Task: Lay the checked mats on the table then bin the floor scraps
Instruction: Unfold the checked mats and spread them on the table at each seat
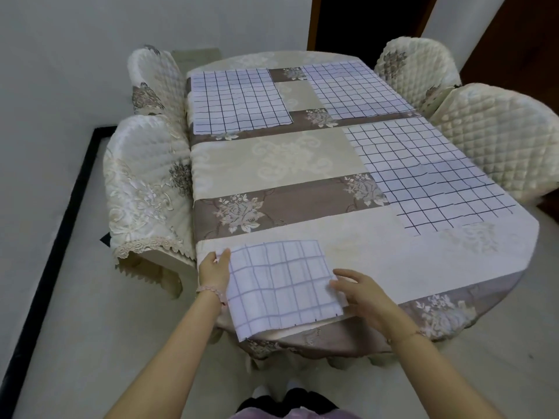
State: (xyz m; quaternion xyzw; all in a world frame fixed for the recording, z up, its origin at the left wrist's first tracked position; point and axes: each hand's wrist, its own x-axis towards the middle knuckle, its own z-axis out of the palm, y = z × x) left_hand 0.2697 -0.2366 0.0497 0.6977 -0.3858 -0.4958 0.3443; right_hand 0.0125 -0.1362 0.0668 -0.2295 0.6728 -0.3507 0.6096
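Currently the folded checked mat [281, 282] lies at the near-left corner of the table [272, 158], overhanging its edge. My left hand [213, 269] pinches its left edge and my right hand [363, 293] pinches its right. Recommendation: unfold away from me, square to the tablecloth bands [287, 204], smooth flat.

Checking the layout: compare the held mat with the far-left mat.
The near mat is held by the left hand and right hand; the far-left mat lies untouched. The near mat overhangs the table edge; the far-left mat sits wholly on it. The near mat's lines look pale, the far-left mat's dark. Both are white, checked.
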